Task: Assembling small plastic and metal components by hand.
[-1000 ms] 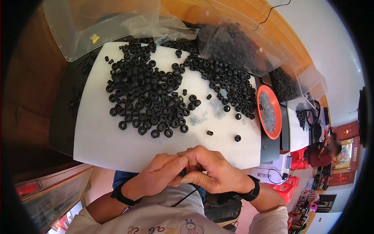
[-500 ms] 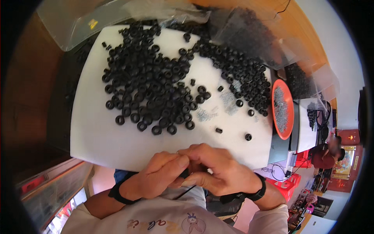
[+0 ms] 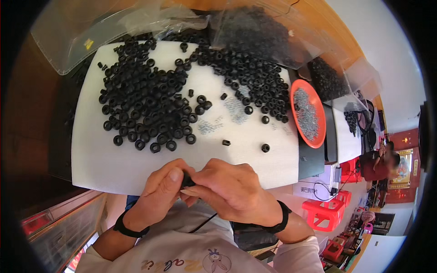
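Note:
My left hand (image 3: 160, 189) is closed around a small black part (image 3: 187, 180), its thumb lying along the top. From the other side my right hand (image 3: 234, 191) meets it, thumb and fingers pinched at the same part; whether they hold something of their own is hidden. Both hands are just over the near edge of a white foam board (image 3: 114, 168). Beyond them spreads a large heap of black ring-shaped parts (image 3: 150, 107). A short black cylinder (image 3: 226, 143) and a single black ring (image 3: 265, 148) lie nearest the right hand.
A second heap of black rings (image 3: 259, 82) is farther right, beside scattered small metal pieces (image 3: 236, 111). More metal pieces (image 3: 306, 113) fill an orange dish (image 3: 322, 120). Clear plastic bins (image 3: 325, 77) stand behind. Red stools (image 3: 325, 214) and another person (image 3: 378, 166) appear at right.
The view has shifted, so the board and heaps appear farther left. Both hands stay together at the board's near edge; the right fingers have closed in, and the black part shows more plainly.

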A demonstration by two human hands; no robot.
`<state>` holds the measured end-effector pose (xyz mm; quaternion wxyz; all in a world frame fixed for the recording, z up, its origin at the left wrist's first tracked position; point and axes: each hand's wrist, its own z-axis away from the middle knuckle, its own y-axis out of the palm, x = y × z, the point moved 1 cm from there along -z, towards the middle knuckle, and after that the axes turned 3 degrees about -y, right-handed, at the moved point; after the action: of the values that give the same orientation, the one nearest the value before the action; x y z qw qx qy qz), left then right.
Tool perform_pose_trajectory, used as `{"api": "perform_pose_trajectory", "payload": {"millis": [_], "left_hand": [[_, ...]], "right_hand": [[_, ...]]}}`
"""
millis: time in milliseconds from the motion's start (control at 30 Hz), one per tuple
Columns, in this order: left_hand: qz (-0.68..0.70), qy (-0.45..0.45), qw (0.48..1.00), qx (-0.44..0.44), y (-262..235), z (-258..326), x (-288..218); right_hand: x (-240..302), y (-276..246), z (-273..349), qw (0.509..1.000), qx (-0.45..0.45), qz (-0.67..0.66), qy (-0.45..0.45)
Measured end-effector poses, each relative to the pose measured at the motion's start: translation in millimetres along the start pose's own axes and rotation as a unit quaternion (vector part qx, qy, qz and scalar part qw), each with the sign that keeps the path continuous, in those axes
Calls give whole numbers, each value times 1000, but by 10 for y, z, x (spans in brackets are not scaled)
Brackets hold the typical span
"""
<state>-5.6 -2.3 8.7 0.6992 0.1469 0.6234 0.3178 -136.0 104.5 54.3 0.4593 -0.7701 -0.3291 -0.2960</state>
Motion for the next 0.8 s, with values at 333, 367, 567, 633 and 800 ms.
{"api": "perform_pose_trajectory", "payload": {"millis": [333,367,567,633,800], "left_hand": [[-7,76,996,-39,6,-5,87],[-7,76,996,-37,23,-8,85],[25,88,995,-42,102,-21,25],[29,85,995,-35,74,-14,47],[29,115,992,-53,47,-32,116]], "right_hand": [[49,66,53,982,-58,167,-71],[69,81,52,975,-73,192,-81],[146,150,54,958,-78,266,-75],[154,185,52,953,-69,287,-63],[58,237,30,930,-79,345,-99]]}}
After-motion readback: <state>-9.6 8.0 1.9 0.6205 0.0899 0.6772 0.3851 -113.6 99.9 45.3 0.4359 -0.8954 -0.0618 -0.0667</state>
